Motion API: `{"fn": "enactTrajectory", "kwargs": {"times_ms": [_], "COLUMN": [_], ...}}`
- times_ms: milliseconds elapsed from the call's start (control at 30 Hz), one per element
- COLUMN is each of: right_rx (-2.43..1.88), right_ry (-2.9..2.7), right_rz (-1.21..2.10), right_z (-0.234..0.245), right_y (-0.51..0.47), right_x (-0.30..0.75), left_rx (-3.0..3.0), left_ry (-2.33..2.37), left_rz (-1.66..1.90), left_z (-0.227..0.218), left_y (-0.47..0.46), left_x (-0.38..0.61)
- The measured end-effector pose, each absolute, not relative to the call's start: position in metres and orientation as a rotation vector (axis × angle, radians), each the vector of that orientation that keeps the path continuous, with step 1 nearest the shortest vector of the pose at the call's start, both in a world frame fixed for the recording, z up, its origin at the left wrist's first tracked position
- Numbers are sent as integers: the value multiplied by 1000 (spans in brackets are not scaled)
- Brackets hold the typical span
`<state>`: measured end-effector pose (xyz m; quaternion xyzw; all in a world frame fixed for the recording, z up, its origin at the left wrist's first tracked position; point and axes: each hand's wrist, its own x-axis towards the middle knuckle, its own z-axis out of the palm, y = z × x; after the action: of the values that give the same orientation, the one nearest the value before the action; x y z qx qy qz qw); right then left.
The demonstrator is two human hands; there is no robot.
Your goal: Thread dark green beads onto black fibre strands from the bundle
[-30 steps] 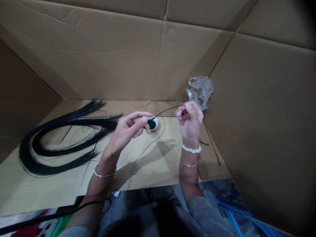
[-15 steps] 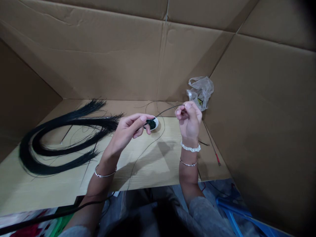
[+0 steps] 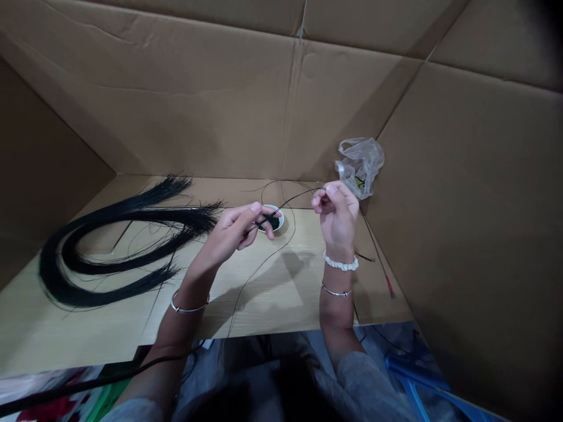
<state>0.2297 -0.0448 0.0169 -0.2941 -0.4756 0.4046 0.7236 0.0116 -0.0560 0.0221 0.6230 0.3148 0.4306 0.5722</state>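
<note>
1. Along the middle of the head view, the left hand (image 3: 231, 230) pinches a thin black strand (image 3: 288, 201) between thumb and fingertips, just above a small white dish (image 3: 278, 211) of dark green bits (image 3: 273, 223), perhaps beads, too small to tell.
2. Right of centre, the right hand (image 3: 336, 214) has thumb and curled fingers pressed together on the strand's far stretch, which spans the gap between the hands. A loose length curves down across a pale wooden board (image 3: 272, 299).
3. Judging by its fineness, the strand should weigh almost nothing and feel springy and somewhat slippery, so fingertips close to its end would give the surest hold.
4. Toward the left of the frame lie long black fibres (image 3: 132, 234) in a looped bundle. At upper right sits a crumpled clear plastic bag (image 3: 359, 167), and cardboard walls (image 3: 176, 99) rise behind.
</note>
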Motion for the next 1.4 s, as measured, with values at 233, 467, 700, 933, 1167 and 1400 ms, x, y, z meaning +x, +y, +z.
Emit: {"fn": "enactTrajectory", "kwargs": {"times_ms": [233,467,700,933,1167,1400], "right_rx": [-731,-758,-759,-728,-1248,-1519], "right_ry": [-1151,-1218,-1271,-1284,-1729,-2003], "right_rz": [978,1010,1010,1081,1005,823], "right_z": [10,6,4,-6,-73,-131], "right_y": [-35,-31,-31,-18,36,50], "right_x": [230,227,222,216,199,163], "left_rx": [1427,1451,1473,1477,1453,1485], "left_ry": [742,732,732,754,805,841], "left_rz": [944,959,944,971,1114,1082], "left_z": [24,21,23,23,19,15], "left_y": [-52,-46,-45,-39,-23,-16], "left_x": [14,12,11,4,-14,-14]}}
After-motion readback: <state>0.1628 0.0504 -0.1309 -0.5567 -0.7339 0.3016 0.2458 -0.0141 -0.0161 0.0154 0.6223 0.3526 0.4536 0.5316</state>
